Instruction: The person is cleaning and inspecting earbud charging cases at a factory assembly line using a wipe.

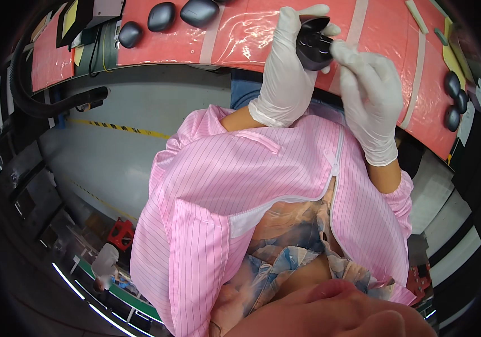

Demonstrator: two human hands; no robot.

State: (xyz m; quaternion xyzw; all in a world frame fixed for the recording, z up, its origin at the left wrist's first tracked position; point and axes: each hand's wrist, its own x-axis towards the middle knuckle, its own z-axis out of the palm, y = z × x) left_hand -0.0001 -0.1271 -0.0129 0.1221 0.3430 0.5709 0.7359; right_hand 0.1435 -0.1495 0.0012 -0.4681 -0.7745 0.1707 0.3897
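My left hand (288,73), in a white glove, holds a glossy black earbud case (314,51) above the red-covered bench. The lid of this case is raised and its shiny inside shows. My right hand (372,92), gloved as well, has its thumb and fingers pinched together at the right edge of the open case. What sits between those fingertips, if anything, is too small to make out.
Several dark, rounded closed cases (162,17) lie along the bench (240,42) at left. Three more (452,84) are grouped at far right. A thick black hose (49,106) curves past the bench's left end. Farther back, another person (105,264) is near a red stool (121,233).
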